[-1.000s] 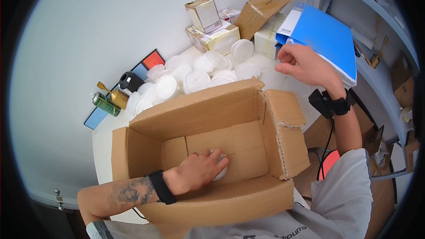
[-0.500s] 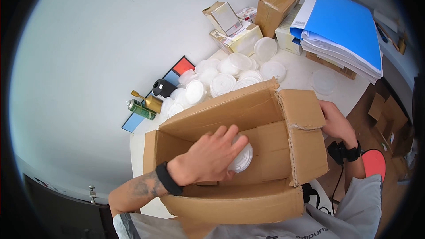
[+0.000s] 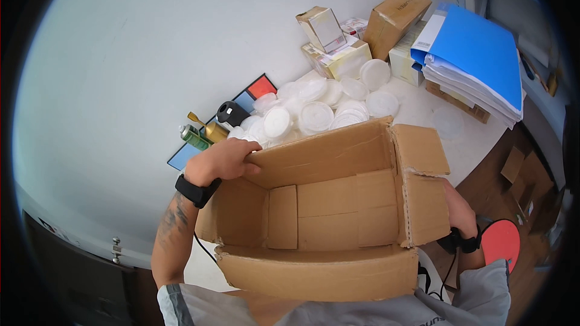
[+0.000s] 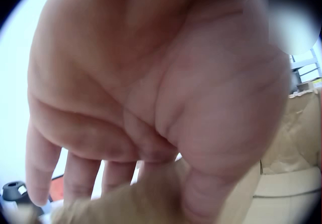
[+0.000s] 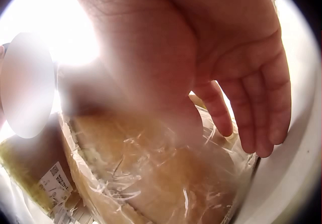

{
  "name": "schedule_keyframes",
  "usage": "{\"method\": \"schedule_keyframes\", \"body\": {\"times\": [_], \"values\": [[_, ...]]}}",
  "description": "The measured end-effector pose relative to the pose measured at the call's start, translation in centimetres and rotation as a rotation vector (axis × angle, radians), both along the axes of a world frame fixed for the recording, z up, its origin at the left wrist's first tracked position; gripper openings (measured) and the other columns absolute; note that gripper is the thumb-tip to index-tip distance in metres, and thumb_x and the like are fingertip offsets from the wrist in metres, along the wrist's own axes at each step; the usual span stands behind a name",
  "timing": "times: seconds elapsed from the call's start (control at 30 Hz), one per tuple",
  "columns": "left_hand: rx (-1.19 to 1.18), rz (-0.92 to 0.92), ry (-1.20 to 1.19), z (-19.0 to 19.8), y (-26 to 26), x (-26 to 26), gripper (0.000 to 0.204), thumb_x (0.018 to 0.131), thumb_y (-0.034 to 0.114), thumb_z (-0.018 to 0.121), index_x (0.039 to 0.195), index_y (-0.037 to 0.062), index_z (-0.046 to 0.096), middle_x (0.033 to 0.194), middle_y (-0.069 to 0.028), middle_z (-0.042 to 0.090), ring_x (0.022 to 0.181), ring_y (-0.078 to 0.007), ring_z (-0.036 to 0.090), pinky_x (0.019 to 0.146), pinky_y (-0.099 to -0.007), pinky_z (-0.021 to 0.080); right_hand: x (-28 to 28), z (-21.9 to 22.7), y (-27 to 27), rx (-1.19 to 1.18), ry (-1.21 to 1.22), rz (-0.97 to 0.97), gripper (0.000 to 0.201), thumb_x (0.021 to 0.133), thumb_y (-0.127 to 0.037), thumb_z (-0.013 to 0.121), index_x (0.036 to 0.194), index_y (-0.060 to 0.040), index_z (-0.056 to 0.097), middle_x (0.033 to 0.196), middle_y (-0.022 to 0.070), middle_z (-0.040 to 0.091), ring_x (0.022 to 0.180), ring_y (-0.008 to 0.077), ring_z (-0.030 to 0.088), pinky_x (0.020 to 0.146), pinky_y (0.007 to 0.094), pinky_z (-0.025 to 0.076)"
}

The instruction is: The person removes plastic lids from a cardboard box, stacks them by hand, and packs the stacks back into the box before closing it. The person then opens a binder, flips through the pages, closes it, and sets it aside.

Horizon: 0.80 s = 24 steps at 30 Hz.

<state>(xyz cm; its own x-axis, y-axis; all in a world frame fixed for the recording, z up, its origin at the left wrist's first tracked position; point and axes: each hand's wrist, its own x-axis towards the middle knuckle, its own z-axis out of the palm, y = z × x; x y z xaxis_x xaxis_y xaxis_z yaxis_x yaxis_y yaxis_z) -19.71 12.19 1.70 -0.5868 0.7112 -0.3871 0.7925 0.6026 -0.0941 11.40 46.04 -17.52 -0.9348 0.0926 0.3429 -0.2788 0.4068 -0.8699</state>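
Observation:
An open cardboard box [image 3: 326, 217] stands on the table in front of me, only bare cardboard showing inside. At its far left corner my left hand [image 3: 220, 160] grips the top rim. In the left wrist view the left hand [image 4: 151, 93] has its thumb on one side of the cardboard wall and its fingers over the other. My right hand [image 3: 460, 211] is low at the box's right end, partly hidden by a flap. The right wrist view shows the right hand [image 5: 241, 83] with straight fingers against the taped cardboard side [image 5: 166, 178].
Behind the box lies a heap of white plastic lids [image 3: 317, 117]. A black cylinder [image 3: 232, 113], a gold object [image 3: 216, 132] and a green can [image 3: 194, 137] stand left of it. Small cartons [image 3: 338, 57] and a blue binder [image 3: 474, 42] with papers sit at the back right.
My left hand let go of a white lid it lifted inside the box and moved to the far left rim. The right hand came down from beside the binder to the box's right end.

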Motion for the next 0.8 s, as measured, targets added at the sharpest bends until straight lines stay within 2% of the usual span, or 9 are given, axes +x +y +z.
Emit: {"method": "schedule_keyframes", "body": {"times": [0.13,0.2,0.33,0.4,0.5,0.53,0.57,0.63,0.8], "values": [[0.103,0.036,-0.025,-0.6,-3.2,1.2,0.028,0.093,0.024,0.073,0.114,0.0057,0.072,0.097,-0.0213,0.074,0.098,-0.042,0.068,0.085,-0.0487,0.055,-0.6,-0.6,0.1,-0.068,-0.112,0.079,0.064,0.076,-0.02,0.081,0.131,0.0044,0.06,0.123,0.0255,0.069,0.11,0.0419,0.066,0.098,0.041,0.052],[0.166,-0.017,-0.011,1.2,-5.0,3.3,0.019,0.094,0.02,0.071,0.103,0.0043,0.073,0.087,-0.0222,0.071,0.09,-0.0435,0.067,0.078,-0.0499,0.054,-0.9,-1.1,0.0,-0.138,-0.103,0.082,0.063,0.076,-0.017,0.081,0.131,0.0055,0.059,0.119,0.0224,0.071,0.106,0.0356,0.069,0.095,0.0399,0.053],[0.169,0.104,0.06,4.2,-11.4,5.8,0.017,0.093,0.019,0.072,0.096,0.0024,0.072,0.08,-0.0234,0.067,0.081,-0.045,0.064,0.071,-0.0483,0.051,-2.3,1.4,-0.8,-0.016,-0.106,0.141,0.052,0.084,-0.015,0.078,0.128,0.0047,0.061,0.113,0.0188,0.073,0.102,0.028,0.071,0.092,0.0382,0.055],[0.225,0.347,0.038,5.6,-15.6,7.2,0.02,0.093,0.02,0.073,0.095,0.0002,0.071,0.076,-0.0249,0.063,0.074,-0.0459,0.059,0.068,-0.0462,0.05,-3.4,1.3,-0.8,-0.101,-0.491,0.127,0.039,0.092,-0.014,0.076,0.124,0.0023,0.064,0.107,0.0149,0.074,0.098,0.023,0.072,0.088,0.0349,0.056],[0.31,0.633,0.096,5.0,-26.5,7.9,0.025,0.092,0.02,0.073,0.103,-0.0028,0.072,0.074,-0.0233,0.062,0.068,-0.0283,0.064,0.067,-0.0426,0.05,-4.6,2.3,-1.2,-0.018,-0.434,0.177,0.033,0.095,-0.015,0.073,0.124,-0.0013,0.065,0.105,0.0066,0.076,0.096,0.014,0.071,0.087,0.0299,0.055],[0.315,0.778,0.089,4.6,-29.9,8.5,0.028,0.092,0.019,0.073,0.106,-0.0039,0.072,0.075,-0.0217,0.065,0.07,-0.0198,0.067,0.068,-0.0406,0.051,-5.0,2.5,-1.2,-0.013,-0.439,0.182,0.033,0.095,-0.015,0.073,0.124,-0.0013,0.065,0.105,0.0066,0.076,0.096,0.014,0.071,0.087,0.0299,0.055],[0.318,0.785,0.085,4.1,-33.4,9.4,0.028,0.092,0.019,0.073,0.106,-0.0039,0.072,0.075,-0.0217,0.065,0.07,-0.0198,0.067,0.068,-0.0406,0.051,-5.4,2.6,-1.1,-0.006,-0.448,0.215,0.034,0.094,-0.015,0.074,0.124,-0.0013,0.065,0.106,0.0081,0.075,0.096,0.0158,0.071,0.087,0.0306,0.055],[0.408,0.998,0.043,3.1,-38.7,11.3,0.029,0.093,0.017,0.073,0.108,-0.0068,0.073,0.083,-0.0148,0.074,0.08,-0.0114,0.067,0.072,-0.0367,0.054,-6.4,2.9,-1.3,0.007,-0.46,0.26,0.035,0.093,-0.014,0.075,0.124,-0.0012,0.065,0.107,0.0096,0.075,0.097,0.0176,0.072,0.088,0.0313,0.055],[0.488,1.356,-0.085,-0.7,-47.7,13.0,0.037,0.093,0.025,0.074,0.109,-0.0081,0.075,0.091,-0.0095,0.077,0.079,-0.0168,0.071,0.074,-0.0332,0.055,-9.3,3.1,-2.1,0.096,-0.454,0.342,0.036,0.094,-0.016,0.076,0.124,0.0003,0.063,0.105,0.0132,0.074,0.097,0.0212,0.072,0.088,0.0345,0.058]]}}
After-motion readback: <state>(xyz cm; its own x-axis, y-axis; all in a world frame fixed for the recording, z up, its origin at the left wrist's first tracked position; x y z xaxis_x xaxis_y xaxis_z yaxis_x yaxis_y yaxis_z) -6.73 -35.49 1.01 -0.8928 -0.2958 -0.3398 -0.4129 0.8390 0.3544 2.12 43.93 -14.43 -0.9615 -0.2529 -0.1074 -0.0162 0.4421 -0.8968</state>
